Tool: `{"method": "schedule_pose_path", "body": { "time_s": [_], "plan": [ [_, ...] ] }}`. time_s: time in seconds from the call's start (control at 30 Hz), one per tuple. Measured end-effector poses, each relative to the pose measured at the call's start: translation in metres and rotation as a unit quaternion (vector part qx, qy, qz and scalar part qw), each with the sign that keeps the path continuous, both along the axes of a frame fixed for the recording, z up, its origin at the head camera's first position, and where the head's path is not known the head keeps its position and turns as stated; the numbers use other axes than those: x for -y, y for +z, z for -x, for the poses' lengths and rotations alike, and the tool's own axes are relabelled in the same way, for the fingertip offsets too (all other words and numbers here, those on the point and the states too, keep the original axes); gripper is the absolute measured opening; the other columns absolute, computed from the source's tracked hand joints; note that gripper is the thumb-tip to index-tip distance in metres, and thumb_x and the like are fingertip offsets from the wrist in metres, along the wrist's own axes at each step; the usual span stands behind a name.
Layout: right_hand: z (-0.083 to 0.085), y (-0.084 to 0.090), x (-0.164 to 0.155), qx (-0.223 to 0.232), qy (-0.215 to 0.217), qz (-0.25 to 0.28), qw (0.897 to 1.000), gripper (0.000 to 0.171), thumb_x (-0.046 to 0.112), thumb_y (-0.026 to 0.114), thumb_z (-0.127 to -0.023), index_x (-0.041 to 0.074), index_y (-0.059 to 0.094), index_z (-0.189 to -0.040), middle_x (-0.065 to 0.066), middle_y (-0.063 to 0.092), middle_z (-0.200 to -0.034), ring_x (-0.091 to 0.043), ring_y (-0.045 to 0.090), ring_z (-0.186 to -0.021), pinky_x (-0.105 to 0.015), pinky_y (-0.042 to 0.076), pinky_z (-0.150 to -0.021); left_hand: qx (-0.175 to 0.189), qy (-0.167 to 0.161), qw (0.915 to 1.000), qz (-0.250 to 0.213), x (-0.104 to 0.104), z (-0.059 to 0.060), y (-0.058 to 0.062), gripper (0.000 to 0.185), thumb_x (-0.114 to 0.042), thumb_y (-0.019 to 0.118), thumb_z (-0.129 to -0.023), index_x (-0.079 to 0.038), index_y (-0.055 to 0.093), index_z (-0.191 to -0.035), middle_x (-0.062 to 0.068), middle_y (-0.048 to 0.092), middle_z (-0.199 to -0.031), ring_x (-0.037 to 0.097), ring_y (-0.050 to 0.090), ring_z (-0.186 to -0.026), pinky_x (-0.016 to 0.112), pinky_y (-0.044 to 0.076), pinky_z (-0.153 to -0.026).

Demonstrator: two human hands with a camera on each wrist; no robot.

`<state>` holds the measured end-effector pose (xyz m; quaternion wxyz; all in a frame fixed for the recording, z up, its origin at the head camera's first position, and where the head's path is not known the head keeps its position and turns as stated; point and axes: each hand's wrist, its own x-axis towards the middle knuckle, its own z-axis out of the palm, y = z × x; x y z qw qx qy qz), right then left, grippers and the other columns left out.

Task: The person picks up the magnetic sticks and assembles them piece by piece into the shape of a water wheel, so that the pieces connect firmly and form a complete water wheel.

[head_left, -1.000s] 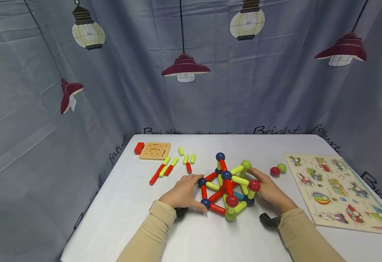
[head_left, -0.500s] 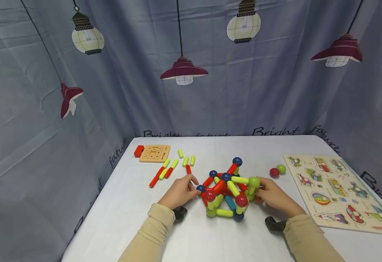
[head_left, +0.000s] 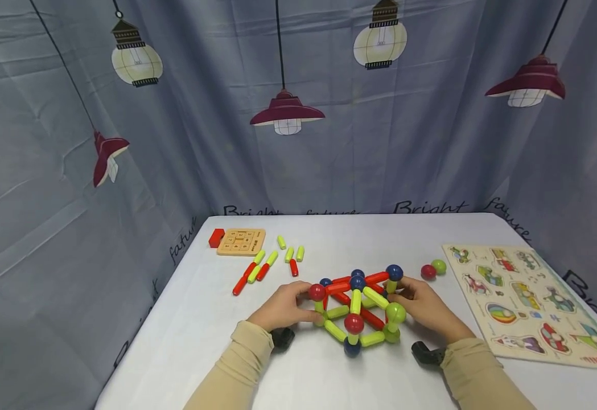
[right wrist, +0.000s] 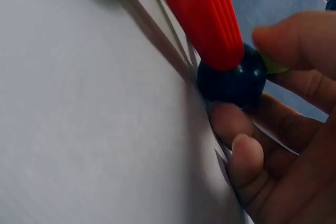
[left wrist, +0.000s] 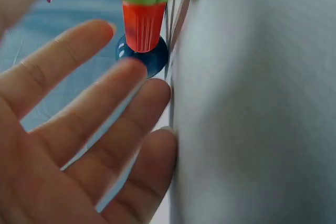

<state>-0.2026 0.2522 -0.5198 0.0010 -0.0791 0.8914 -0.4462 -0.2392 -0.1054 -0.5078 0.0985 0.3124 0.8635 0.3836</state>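
Head view, left to right: loose sticks [head_left: 262,265] lie far left on the white table [head_left: 201,341]. The left hand [head_left: 283,308] touches the toy frame [head_left: 358,307] at table centre with fingers spread, not clasping. The right hand [head_left: 423,307] pinches a blue ball [right wrist: 233,80]. Light and rigid in its parts, the frame likely pulls apart at its joints; hold the balls. Since half a second ago it has rolled over and sits lower.

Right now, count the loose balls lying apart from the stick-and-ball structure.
2: a red ball and a green ball, touching, on the table between the structure and the puzzle board. Others may be hidden.
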Motion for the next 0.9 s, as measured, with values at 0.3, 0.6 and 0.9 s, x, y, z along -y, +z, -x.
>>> {"method": "schedule_pose_path", "body": {
  "time_s": [0.3, 0.6, 0.9],
  "plan": [
    [-0.001, 0.003, -0.008, 0.007, 0.065, 0.026, 0.998, 0.027, 0.017, 0.083, -0.086, 0.009, 0.071, -0.109, -0.006, 0.068, -0.091, -0.022, 0.061, -0.082, -0.026, 0.05, -0.073, -0.04, 0.053, 0.9977, -0.015, -0.002, 0.009, -0.002, 0.022, -0.032, 0.077, -0.093, -0.024, 0.072, -0.113, -0.015, 0.07, -0.105, 0.004, 0.066, -0.098, 0.027, 0.055, -0.09],
    [-0.003, 0.005, -0.011, 0.014, 0.062, 0.036, 0.997, 0.029, 0.017, 0.084, -0.084, 0.008, 0.07, -0.108, -0.007, 0.065, -0.087, -0.023, 0.058, -0.079, -0.027, 0.047, -0.069, -0.08, 0.092, 0.992, 0.031, 0.006, 0.032, 0.011, 0.065, -0.012, 0.057, -0.089, -0.016, 0.047, -0.153, 0.002, 0.05, -0.153, 0.026, 0.047, -0.14, 0.05, 0.042, -0.114],
    [-0.003, -0.001, -0.011, 0.01, 0.088, 0.031, 0.996, 0.025, 0.017, 0.082, -0.086, 0.008, 0.069, -0.105, -0.007, 0.063, -0.085, -0.021, 0.057, -0.078, -0.027, 0.046, -0.068, -0.163, 0.109, 0.9542, 0.226, 0.0, 0.035, -0.001, 0.056, -0.01, 0.062, -0.098, -0.01, 0.05, -0.152, 0.01, 0.043, -0.161, 0.031, 0.046, -0.144, 0.052, 0.042, -0.113]
  ]
}}
